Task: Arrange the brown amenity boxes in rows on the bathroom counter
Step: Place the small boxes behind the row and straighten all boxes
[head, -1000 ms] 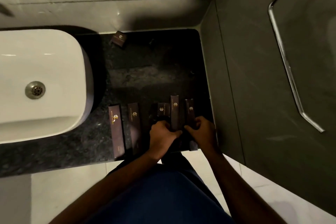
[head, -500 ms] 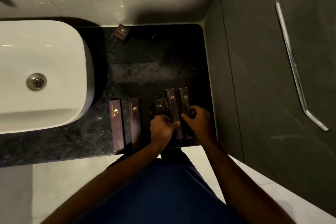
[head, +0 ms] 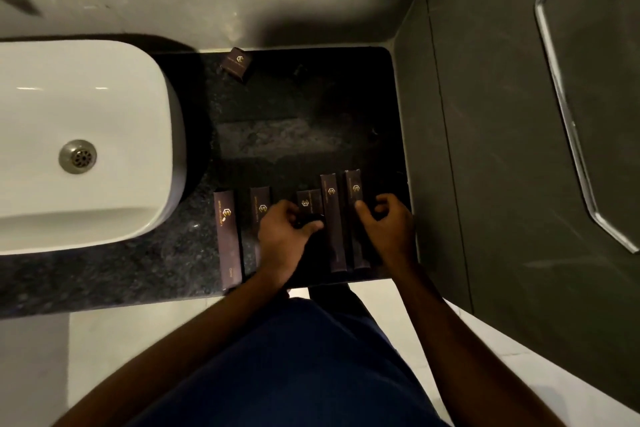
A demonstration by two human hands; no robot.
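Several brown amenity boxes lie on the black counter (head: 304, 135). Along the front edge, left to right, are a long box (head: 227, 236), a second long box (head: 259, 208), a short box (head: 309, 201), and two long boxes (head: 333, 218) (head: 356, 198) side by side. My left hand (head: 282, 239) covers the short box's near end and part of the second long box, fingers curled on the short box. My right hand (head: 389, 229) sits just right of the rightmost long box, thumb touching its edge, fingers loosely curled and holding nothing. A small square box (head: 237, 64) lies tilted by the back wall.
A white basin (head: 79, 142) with a metal drain (head: 77, 156) fills the counter's left side. A dark tiled wall (head: 450, 149) bounds the counter on the right, a pale wall at the back. A chrome-edged frame (head: 568, 121) runs along the right wall.
Both hands have come off the middle long box. My left hand shifted left onto the short box; my right hand shifted right, beside the rightmost box. The two right-hand long boxes now lie parallel.
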